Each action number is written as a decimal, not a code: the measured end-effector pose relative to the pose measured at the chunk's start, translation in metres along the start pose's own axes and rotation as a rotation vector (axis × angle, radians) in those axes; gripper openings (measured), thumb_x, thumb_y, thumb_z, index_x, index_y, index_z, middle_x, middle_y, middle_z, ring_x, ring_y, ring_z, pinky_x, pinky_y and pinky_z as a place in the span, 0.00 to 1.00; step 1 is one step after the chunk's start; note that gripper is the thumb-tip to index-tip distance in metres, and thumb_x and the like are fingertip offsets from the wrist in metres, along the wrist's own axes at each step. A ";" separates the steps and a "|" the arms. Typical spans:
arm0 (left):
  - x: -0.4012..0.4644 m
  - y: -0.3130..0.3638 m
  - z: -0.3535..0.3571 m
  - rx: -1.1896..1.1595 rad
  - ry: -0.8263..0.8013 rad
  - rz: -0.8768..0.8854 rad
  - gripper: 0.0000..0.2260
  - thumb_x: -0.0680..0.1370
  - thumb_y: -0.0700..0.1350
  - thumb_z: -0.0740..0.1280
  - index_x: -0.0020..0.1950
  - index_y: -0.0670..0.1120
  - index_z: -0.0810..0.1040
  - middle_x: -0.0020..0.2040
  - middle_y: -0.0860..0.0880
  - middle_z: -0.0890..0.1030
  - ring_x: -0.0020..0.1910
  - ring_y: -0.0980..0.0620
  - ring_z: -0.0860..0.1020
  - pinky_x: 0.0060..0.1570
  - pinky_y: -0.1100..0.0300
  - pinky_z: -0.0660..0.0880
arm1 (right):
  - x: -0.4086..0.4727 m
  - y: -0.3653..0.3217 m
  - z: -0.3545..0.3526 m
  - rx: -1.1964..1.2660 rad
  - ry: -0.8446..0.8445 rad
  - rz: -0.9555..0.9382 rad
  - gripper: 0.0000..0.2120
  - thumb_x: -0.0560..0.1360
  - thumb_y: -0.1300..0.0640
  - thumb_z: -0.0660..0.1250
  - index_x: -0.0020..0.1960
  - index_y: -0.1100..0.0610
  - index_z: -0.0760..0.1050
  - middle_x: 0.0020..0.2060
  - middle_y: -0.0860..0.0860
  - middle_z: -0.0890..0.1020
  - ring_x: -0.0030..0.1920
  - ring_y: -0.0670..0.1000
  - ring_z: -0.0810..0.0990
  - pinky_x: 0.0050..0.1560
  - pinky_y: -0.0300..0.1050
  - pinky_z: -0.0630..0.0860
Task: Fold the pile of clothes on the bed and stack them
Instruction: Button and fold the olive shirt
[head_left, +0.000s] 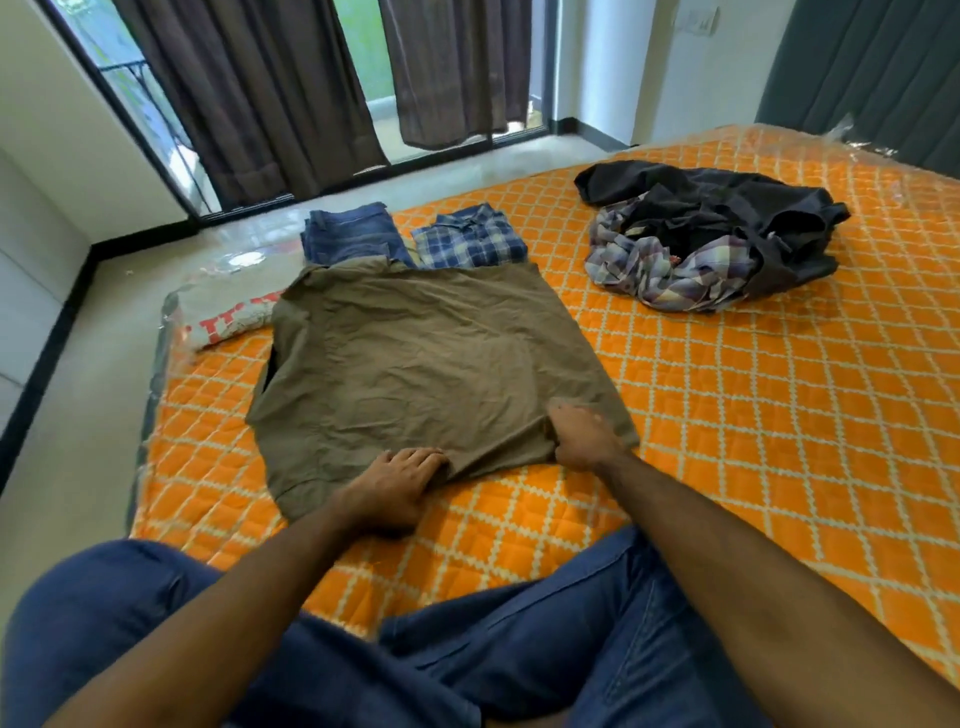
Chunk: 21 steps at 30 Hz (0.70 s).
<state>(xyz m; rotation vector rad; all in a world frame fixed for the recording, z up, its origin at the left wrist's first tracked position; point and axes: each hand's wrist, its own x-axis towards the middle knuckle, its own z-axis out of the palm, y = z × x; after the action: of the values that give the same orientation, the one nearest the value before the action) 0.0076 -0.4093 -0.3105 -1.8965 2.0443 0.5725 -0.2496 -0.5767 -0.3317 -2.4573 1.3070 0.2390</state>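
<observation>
Spread flat: wrinkled olive-brown shirt (426, 364) on orange quilted bed (753, 415). Left hand (397, 480) curled, gripping near hem; right hand (584, 439) pinching hem close by. Beyond, folded jeans (350, 236), folded plaid shirt (470, 239); unfolded pile (711, 234) far right.

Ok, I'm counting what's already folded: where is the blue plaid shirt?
In the head view the folded blue plaid shirt lies on the orange bed cover, just right of the folded jeans and beyond the olive shirt.
</observation>
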 end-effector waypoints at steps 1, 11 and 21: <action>-0.010 -0.009 -0.002 -0.123 -0.062 -0.030 0.37 0.74 0.54 0.67 0.80 0.53 0.57 0.79 0.49 0.61 0.78 0.48 0.61 0.75 0.48 0.61 | 0.001 -0.020 0.005 0.061 -0.058 -0.054 0.14 0.72 0.58 0.68 0.57 0.55 0.74 0.59 0.58 0.78 0.63 0.61 0.77 0.60 0.53 0.75; -0.077 -0.118 -0.019 -0.627 0.454 -0.871 0.27 0.80 0.48 0.66 0.75 0.40 0.63 0.73 0.37 0.64 0.71 0.33 0.67 0.67 0.42 0.68 | -0.028 -0.204 0.081 0.489 -0.218 -0.132 0.48 0.64 0.40 0.81 0.73 0.60 0.65 0.69 0.58 0.71 0.70 0.58 0.69 0.68 0.50 0.71; -0.096 -0.115 -0.009 -1.738 0.362 -0.852 0.16 0.80 0.49 0.69 0.65 0.45 0.74 0.54 0.44 0.78 0.44 0.47 0.77 0.51 0.51 0.74 | -0.043 -0.236 0.069 1.353 0.114 0.126 0.16 0.69 0.51 0.77 0.54 0.58 0.84 0.52 0.54 0.87 0.51 0.50 0.85 0.57 0.50 0.82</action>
<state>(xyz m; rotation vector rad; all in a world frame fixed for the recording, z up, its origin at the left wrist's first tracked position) 0.1305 -0.3353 -0.2679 -3.4275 0.1422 2.1603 -0.0769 -0.3962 -0.3297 -1.2327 1.0688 -0.5872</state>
